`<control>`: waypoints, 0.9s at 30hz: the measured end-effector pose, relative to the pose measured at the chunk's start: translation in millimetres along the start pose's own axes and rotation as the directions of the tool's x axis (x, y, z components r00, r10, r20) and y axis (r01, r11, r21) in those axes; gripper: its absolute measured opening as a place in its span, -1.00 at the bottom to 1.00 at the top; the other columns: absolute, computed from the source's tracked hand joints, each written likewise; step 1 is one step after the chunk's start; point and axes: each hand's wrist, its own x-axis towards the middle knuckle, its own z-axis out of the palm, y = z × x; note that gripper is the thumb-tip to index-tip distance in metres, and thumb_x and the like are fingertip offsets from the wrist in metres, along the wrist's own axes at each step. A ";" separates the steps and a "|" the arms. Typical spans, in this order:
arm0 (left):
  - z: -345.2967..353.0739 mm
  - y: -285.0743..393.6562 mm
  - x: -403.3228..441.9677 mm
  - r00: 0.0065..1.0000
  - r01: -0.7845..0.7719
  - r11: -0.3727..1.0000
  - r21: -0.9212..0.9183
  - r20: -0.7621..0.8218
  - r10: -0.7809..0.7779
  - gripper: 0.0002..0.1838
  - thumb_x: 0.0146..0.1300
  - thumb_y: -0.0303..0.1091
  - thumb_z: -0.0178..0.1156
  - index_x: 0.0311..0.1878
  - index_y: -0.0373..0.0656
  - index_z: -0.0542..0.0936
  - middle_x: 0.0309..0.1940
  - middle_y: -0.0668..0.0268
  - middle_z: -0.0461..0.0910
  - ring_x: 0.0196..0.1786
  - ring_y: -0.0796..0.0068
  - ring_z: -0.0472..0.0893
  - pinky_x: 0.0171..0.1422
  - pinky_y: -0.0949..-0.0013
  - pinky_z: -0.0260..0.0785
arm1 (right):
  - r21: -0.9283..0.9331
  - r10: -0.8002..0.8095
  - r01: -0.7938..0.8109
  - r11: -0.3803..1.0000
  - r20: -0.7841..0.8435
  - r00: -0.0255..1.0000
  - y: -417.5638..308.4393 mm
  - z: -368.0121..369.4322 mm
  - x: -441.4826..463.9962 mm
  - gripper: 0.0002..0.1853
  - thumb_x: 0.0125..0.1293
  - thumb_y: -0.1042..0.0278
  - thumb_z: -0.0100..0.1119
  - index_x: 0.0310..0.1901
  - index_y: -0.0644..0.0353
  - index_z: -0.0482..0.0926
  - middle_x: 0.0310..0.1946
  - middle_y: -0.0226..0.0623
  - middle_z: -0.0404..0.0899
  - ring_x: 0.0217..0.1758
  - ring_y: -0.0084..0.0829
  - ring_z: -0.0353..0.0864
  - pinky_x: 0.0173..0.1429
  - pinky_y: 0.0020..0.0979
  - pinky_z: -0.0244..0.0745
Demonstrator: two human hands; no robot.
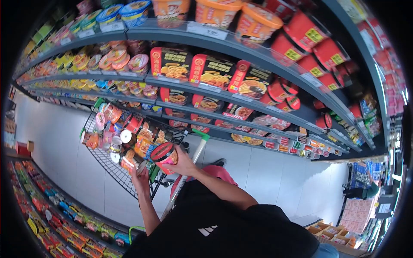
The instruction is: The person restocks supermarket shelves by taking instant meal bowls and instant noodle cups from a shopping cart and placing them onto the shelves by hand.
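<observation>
My right hand (183, 162) is wrapped round a red instant noodle bucket (162, 154) with a dark lid, held tilted above the cart's handle end. My left hand (140, 179) is closed on an orange noodle cup (128, 161) at the cart's near side; my fingers hide part of it. Below and beyond both hands is a black wire shopping cart (112, 171) with a green-ended handle. Inside it lies a heap of noodle cups, buckets and packs, among them a white-lidded tub (126, 136) and an orange bucket (90, 139).
Tall grey shelves (172, 32) of noodle buckets, cups and boxed meals run along the far side. A low shelf of bright packets (64, 219) curves at lower left. Pale floor tiles (266, 180) lie between. At far right a person (371, 189) stands near stacked pink boxes (357, 215).
</observation>
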 end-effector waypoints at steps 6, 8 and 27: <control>10.8 4.9 -36.2 0.982 -0.105 0.993 -0.063 0.151 0.113 -0.26 0.54 0.02 0.35 0.61 -0.01 0.28 0.29 0.22 0.61 0.31 0.26 0.64 0.32 0.21 0.47 | 0.102 -0.064 0.068 0.992 -0.037 0.997 18.5 -3.5 -6.3 -0.06 0.20 -0.06 0.67 0.45 0.25 0.37 0.17 0.09 0.75 0.27 0.10 0.78 0.33 -0.04 0.65; 17.3 3.6 -43.7 0.974 -0.140 0.989 0.036 0.186 0.131 -0.25 0.52 -0.02 0.38 0.61 -0.01 0.26 0.29 0.25 0.59 0.32 0.29 0.63 0.28 0.22 0.46 | 0.142 -0.049 0.051 0.989 -0.017 0.999 21.5 -13.4 -14.7 -0.04 0.26 -0.01 0.65 0.52 0.27 0.32 0.24 0.00 0.69 0.31 -0.13 0.72 0.40 -0.14 0.58; 292.2 -94.2 -179.8 0.598 -0.451 0.809 0.377 0.800 -0.039 0.09 0.15 -0.40 0.65 0.66 -0.19 0.18 0.48 0.21 0.40 0.50 0.34 0.48 0.60 0.20 0.36 | 0.499 0.135 0.184 0.847 -0.535 0.834 105.3 -259.2 -140.0 -0.39 0.47 0.40 0.47 0.40 0.25 0.34 0.18 -0.27 0.65 0.19 -0.51 0.66 0.27 -0.36 0.64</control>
